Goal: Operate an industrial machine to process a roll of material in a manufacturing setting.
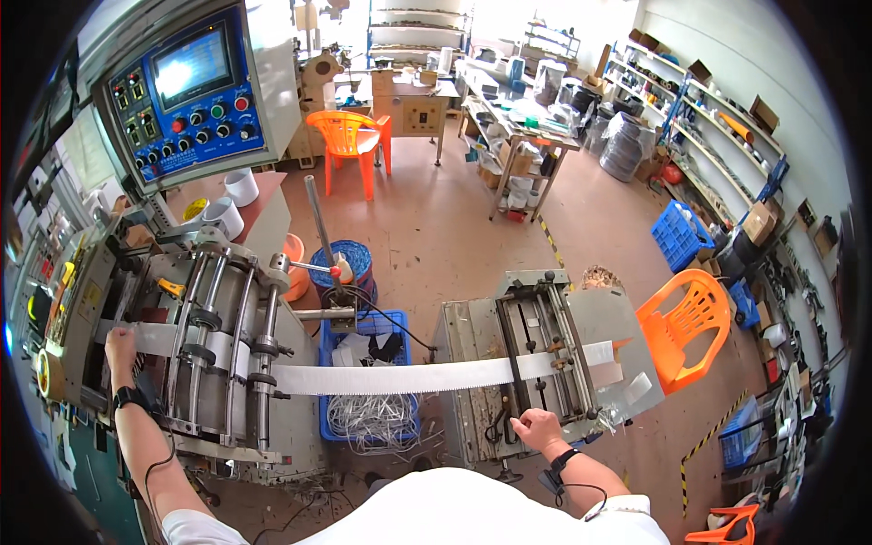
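A long white strip (391, 378) with a toothed lower edge runs level from the roller machine (218, 336) on the left to the smaller machine (536, 350) on the right. My left hand (120, 352) is closed at the far left of the roller machine, beside the strip's left part; what its fingers grip, if anything, is hidden. My right hand (540, 429) is curled closed over the near side of the right machine, below the strip, and nothing shows in it. Beyond the right rollers, the strip's end (599, 352) lies on a plate.
A blue crate (413, 418) full of thin white trimmings sits on the floor between the machines. The blue control panel (186, 100) hangs upper left. Orange chairs (686, 327) (350, 136) stand to the right and behind. A metal post (322, 227) rises behind the strip.
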The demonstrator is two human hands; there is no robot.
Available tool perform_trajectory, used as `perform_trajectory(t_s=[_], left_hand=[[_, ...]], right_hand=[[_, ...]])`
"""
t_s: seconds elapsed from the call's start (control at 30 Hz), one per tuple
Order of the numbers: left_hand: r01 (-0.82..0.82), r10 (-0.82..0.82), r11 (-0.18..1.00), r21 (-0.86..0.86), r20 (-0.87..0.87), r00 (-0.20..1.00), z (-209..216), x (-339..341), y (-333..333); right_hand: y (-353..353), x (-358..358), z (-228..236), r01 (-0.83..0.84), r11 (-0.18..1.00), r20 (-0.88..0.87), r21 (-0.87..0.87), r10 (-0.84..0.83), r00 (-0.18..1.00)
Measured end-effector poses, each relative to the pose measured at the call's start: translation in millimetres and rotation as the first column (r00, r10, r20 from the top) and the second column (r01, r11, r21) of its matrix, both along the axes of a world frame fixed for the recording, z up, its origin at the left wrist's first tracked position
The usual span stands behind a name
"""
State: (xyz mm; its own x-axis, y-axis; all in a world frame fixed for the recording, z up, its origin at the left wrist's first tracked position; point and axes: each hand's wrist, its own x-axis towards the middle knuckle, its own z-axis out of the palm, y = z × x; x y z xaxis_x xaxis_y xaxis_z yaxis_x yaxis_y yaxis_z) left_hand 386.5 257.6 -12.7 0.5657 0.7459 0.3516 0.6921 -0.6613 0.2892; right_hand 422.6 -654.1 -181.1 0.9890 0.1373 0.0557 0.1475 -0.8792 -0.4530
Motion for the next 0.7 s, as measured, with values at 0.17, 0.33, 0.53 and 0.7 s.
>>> perform_trajectory(t_s=[0.17,0.33,0.53,0.7], left_hand=[[0.058,-0.056,0.998,-0.023,0.055,0.997,4.4,7.0,-8.9],[0.132,-0.133,0.991,0.017,0.121,0.984,-9.9,-6.0,29.0],[0.174,-0.183,0.981,0.084,0.107,0.977,-16.5,-0.1,25.7],[0.188,-0.190,0.982,0.028,0.127,0.974,-21.7,-1.9,36.1]], right_hand=[[0.3,-1.1,3.1,0.021,1.000,0.010,-0.003,-0.021,1.000],[2.5,0.4,5.5,0.006,1.000,0.005,-0.004,-0.006,1.000],[-2.2,-4.1,-1.7,0.026,1.000,0.018,-0.009,-0.026,0.999],[-3.3,-2.5,-3.1,0.022,1.000,0.010,-0.002,-0.022,1.000]])
